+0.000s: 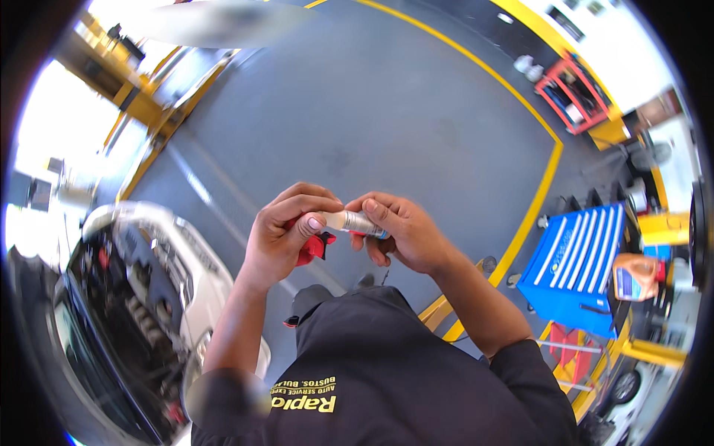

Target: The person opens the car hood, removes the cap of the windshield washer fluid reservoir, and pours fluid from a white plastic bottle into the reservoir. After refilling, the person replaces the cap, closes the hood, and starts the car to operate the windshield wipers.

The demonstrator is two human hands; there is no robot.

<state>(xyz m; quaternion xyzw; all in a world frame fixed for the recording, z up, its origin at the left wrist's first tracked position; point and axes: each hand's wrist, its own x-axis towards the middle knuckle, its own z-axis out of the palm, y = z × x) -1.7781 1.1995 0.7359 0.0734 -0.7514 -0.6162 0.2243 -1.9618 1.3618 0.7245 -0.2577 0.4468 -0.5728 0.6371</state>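
Observation:
In front of my chest, my right hand (416, 236) is closed around a small tube-like bottle (360, 224), which has a pale end and a printed label. The bottle lies roughly level, its pale end pointing left. My left hand (279, 229) meets that end with its thumb and fingers curled. A red and black item (312, 248) is held in the left hand, below the thumb. It may be cloth or plastic; the fingers cover much of it, so its kind cannot be made out.
On the left stands a white car (212, 275), its engine bay (137, 297) exposed. A yellow lift post (126, 89) rises behind it. To the right are a blue tool cabinet (573, 260), an orange-brown jug (636, 277) and a red tool cart (571, 95). Yellow lines (554, 160) mark the grey floor (372, 104).

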